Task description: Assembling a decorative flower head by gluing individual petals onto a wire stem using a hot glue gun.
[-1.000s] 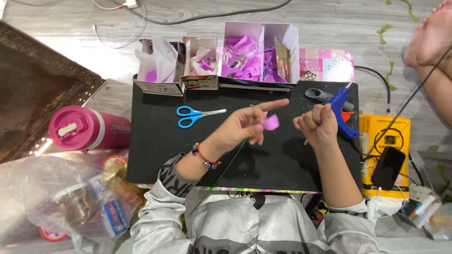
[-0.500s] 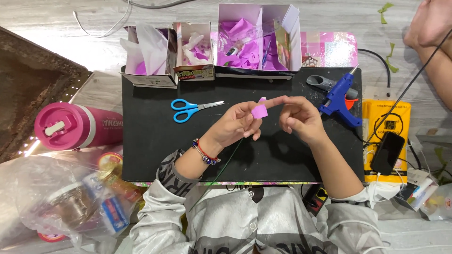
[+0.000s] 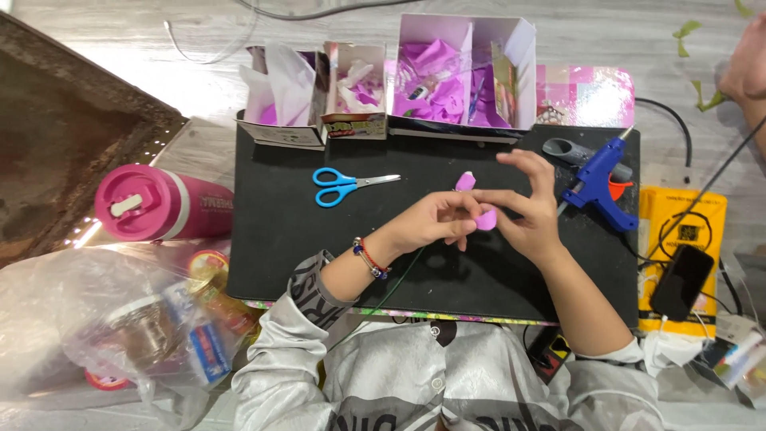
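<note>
— The grip? Left hand (image 3: 435, 223) and right hand (image 3: 527, 211) both pinch a small, soft purple petal piece (image 3: 485, 217) between fingertips.
— Nearby?
— Blue plastic glue gun (image 3: 600, 177) just right; blue-handled scissors (image 3: 343, 185) left, on the matte black table (image 3: 319, 255).

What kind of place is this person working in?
Probably a home craft corner on the floor: a black board serves as the worktop, with blue scissors, a blue glue gun and open boxes of purple scraps.

I see a matt black board (image 3: 319, 263) on pale wood-grain floor (image 3: 606, 32). The scissors (image 3: 347, 185) have glossy blue plastic handles and metal blades. The pink bottle (image 3: 163, 205) looks like smooth plastic.
</note>
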